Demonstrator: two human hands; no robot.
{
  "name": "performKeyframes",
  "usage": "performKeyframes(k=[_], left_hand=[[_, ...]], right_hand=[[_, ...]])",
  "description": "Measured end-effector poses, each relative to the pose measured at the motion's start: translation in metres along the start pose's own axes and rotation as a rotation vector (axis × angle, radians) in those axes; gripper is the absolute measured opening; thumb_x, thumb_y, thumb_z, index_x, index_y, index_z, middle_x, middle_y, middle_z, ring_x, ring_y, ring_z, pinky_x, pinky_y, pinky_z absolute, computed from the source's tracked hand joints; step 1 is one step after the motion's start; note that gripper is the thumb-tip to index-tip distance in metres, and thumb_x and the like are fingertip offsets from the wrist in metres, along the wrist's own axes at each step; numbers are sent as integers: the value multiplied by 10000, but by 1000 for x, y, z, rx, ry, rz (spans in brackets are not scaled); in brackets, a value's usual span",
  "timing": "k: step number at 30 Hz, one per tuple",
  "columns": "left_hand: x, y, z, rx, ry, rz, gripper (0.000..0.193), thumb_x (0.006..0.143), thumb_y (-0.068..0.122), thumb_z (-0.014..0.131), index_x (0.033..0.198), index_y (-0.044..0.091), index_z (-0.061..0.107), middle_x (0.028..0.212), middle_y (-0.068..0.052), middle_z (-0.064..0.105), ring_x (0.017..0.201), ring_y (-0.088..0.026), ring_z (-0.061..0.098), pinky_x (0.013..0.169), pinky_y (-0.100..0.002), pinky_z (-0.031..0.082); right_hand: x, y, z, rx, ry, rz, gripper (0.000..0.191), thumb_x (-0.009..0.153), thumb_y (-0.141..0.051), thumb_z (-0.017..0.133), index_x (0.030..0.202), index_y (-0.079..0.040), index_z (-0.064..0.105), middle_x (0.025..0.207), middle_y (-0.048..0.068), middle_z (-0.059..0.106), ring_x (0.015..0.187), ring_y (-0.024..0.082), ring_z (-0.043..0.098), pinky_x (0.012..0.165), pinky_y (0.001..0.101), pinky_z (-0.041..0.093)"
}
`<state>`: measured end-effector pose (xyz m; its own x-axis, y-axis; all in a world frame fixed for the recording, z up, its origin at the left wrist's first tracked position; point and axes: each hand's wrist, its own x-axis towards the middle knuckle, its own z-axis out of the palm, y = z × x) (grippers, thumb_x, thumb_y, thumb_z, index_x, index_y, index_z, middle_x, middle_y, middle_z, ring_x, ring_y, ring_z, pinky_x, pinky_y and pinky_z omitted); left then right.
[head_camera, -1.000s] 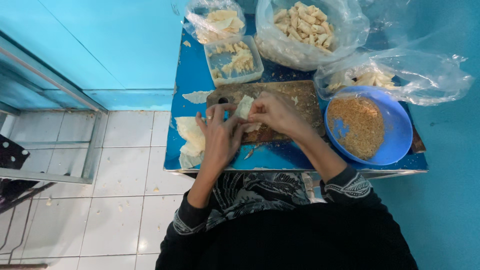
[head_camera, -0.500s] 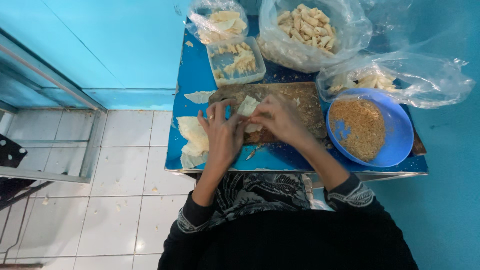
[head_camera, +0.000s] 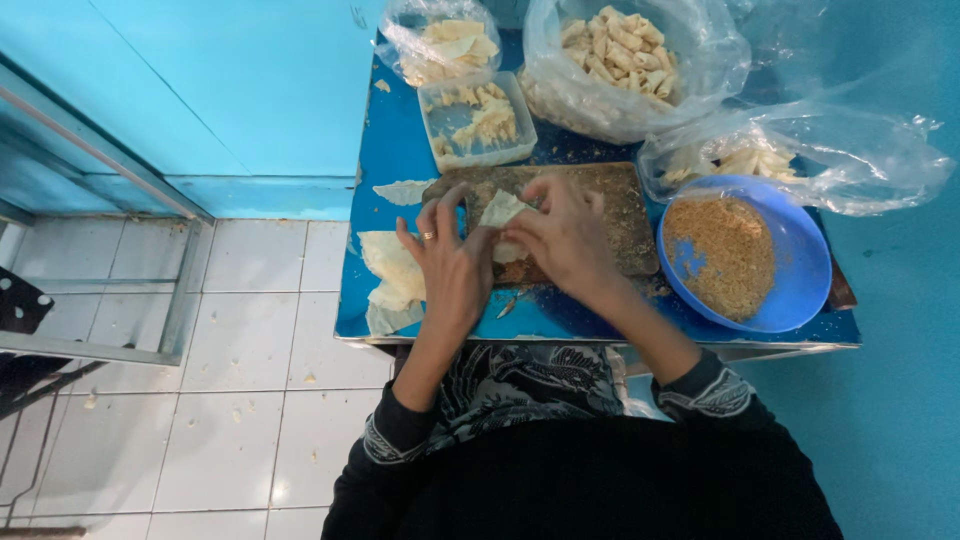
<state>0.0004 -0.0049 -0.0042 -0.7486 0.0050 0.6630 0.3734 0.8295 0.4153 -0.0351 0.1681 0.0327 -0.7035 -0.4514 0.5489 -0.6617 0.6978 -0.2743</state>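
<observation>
Your left hand and your right hand both pinch the same thin pale wrapper, with the fingers closed on its edges. It lies on the dark wooden board, near the middle of the blue bench.

The wrapper looks thin and soft, so I think it can tear if you pull the two sides apart too strongly, and the filling can then come out. The stack of spare wrappers lies at the left edge of the bench, close to the near-left corner, and your left wrist is just above it; a push of the arm may send some sheets to the floor. The blue bowl of brown crumbs stands near the right edge, beside your right forearm, and an elbow may tip it.

What is inside the wrapper I cannot see, because your fingers cover it. The clear plastic bags at the far edge are cut by the frame, and their shine hides part of the rolls.
</observation>
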Motion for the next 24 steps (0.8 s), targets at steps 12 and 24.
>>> performKeyframes(k=[12, 24], left_hand=[[-2, 0, -11, -30, 1, -77, 399, 839, 168, 797, 1191, 105, 621, 1527, -181, 396, 1383, -416, 369, 1097, -795, 111], [-10, 0, -18, 18, 24, -4, 100, 860, 157, 795, 877, 95, 718, 1521, -138, 434, 1385, -375, 395, 1124, -794, 91]], right_hand=[[26, 6, 26, -113, -95, 18, 138, 918, -250, 709, 985, -133, 675, 1171, 127, 470, 1162, 316, 490, 851, 514, 355], [48, 26, 4, 96, -336, 26, 316, 837, -419, 802, 959, -146, 699, 1108, 110, 489, 1144, 324, 493, 884, 489, 407]])
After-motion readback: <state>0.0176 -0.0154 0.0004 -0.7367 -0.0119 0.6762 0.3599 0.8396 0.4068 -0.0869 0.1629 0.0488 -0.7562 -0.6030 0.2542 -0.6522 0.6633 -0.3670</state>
